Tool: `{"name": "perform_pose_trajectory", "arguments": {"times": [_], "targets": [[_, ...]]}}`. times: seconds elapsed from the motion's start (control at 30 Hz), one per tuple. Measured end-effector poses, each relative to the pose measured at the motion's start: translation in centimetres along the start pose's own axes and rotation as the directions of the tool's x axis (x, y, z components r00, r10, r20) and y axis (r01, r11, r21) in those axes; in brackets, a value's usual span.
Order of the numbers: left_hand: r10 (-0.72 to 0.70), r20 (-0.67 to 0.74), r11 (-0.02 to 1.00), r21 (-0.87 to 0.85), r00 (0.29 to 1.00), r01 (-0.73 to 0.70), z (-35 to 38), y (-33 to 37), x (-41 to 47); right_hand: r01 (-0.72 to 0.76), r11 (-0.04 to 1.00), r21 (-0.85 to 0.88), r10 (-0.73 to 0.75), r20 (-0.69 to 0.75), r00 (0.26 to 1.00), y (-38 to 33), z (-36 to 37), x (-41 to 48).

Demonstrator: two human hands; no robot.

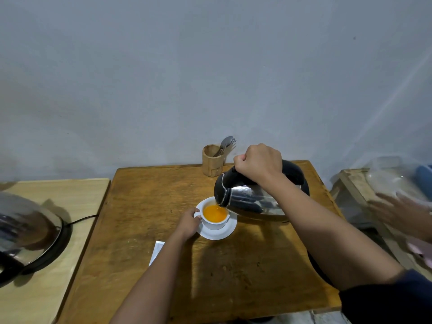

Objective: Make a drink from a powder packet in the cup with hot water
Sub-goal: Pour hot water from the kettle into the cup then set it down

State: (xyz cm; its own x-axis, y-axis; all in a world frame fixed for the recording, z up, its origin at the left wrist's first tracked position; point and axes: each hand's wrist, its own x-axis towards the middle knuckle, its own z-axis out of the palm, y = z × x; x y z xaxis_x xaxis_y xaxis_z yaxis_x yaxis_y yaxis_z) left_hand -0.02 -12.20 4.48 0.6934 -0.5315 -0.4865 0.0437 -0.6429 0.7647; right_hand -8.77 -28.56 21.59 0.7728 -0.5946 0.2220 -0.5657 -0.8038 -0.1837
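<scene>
A white cup (216,224) holding orange liquid stands on a white saucer (218,233) in the middle of a brown wooden table (149,206). My left hand (189,222) grips the cup's handle. My right hand (259,163) is closed around the black handle of a steel kettle (247,199), which is tilted with its spout over the cup's rim. A white packet (157,250) lies on the table, partly hidden by my left forearm.
A bamboo holder (212,160) with a spoon and fork stands at the table's back edge. On a pale table to the left sits a metal-lidded cooker (28,230) with a cord. Another person's hand (402,210) reaches over a crate at the right.
</scene>
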Motion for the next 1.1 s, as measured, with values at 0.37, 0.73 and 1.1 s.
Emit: {"name": "perform_pose_trajectory", "arguments": {"times": [0.37, 0.73, 1.1], "targets": [[0.001, -0.015, 1.0, 0.03, 1.0, 0.0, 0.2, 0.1, 0.2, 0.004, 1.0, -0.012, -0.004, 0.003, 1.0, 0.0, -0.1, 0.1], [-0.004, -0.041, 0.996, 0.09, 0.999, 0.007, 0.4, 0.4, 0.3, -0.01, 0.999, -0.03, 0.01, -0.004, 1.0, 0.6, -0.1, -0.1], [-0.012, -0.054, 0.996, 0.088, 0.998, 0.017, 0.6, 0.3, 0.4, -0.032, 0.999, -0.033, 0.032, -0.004, 0.999, 1.1, -0.1, -0.1]]}}
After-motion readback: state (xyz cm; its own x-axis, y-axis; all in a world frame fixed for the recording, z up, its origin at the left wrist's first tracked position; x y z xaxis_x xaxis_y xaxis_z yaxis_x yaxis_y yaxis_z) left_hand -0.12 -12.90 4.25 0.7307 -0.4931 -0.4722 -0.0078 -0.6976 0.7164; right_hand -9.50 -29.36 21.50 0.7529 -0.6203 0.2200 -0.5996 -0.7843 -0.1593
